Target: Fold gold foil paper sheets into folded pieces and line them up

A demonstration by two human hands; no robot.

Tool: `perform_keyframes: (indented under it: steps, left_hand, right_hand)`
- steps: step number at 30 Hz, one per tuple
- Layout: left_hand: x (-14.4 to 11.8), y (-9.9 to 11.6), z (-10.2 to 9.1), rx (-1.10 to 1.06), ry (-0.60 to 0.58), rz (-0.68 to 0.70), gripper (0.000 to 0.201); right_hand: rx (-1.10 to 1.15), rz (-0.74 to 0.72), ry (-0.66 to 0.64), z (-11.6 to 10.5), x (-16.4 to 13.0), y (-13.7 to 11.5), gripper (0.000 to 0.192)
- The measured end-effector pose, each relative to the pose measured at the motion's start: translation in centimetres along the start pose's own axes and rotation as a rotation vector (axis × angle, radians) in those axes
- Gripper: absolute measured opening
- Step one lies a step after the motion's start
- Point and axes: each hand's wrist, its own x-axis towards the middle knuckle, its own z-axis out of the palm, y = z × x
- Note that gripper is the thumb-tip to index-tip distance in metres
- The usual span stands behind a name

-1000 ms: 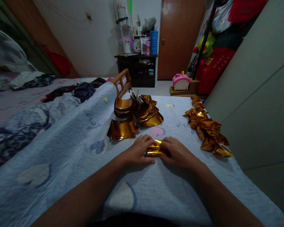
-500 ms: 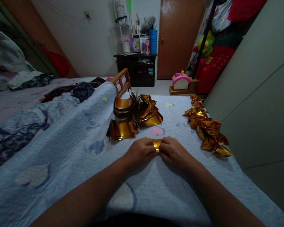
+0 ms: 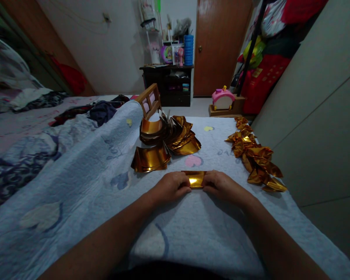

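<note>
A small folded piece of gold foil paper [image 3: 196, 179] lies on the light blue quilt [image 3: 111, 202] in front of me. My left hand [image 3: 171, 186] grips its left end and my right hand [image 3: 221, 185] grips its right end, fingers curled over the edges. Just beyond my hands lies a fanned stack of flat gold foil sheets [image 3: 166, 142]. To the right, a row of folded gold foil pieces [image 3: 255, 155] runs along the quilt's edge.
A wooden frame [image 3: 149, 102] stands behind the foil stack. Crumpled clothes and bedding [image 3: 84, 111] fill the left side. A grey cabinet wall [image 3: 317, 109] borders the right. A dark shelf unit [image 3: 170, 83], a brown door and a pink toy [image 3: 221, 99] are at the back.
My hands have drawn apart along the gold piece, so it now shows as a wider flat strip between them; before, they were pressed close together over it.
</note>
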Motion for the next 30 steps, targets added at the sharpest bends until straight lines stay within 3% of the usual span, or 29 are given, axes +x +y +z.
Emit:
perform_keyframes:
  steps: [4, 15, 30]
  left_hand:
    - [-0.2, 0.4, -0.6, -0.007, -0.012, -0.01, 0.009]
    - [0.3, 1.2, -0.7, 0.066, 0.001, -0.124, 0.023]
    - [0.4, 1.3, -0.2, 0.201, 0.023, -0.299, 0.019]
  right_hand:
    - [0.09, 0.015, -0.012, -0.1, 0.0, 0.0, 0.018]
    - [0.037, 0.086, -0.024, -0.5, 0.3, -0.6, 0.023]
    - [-0.101, 0.26, -0.003, 0.3, 0.4, -0.4, 0.015]
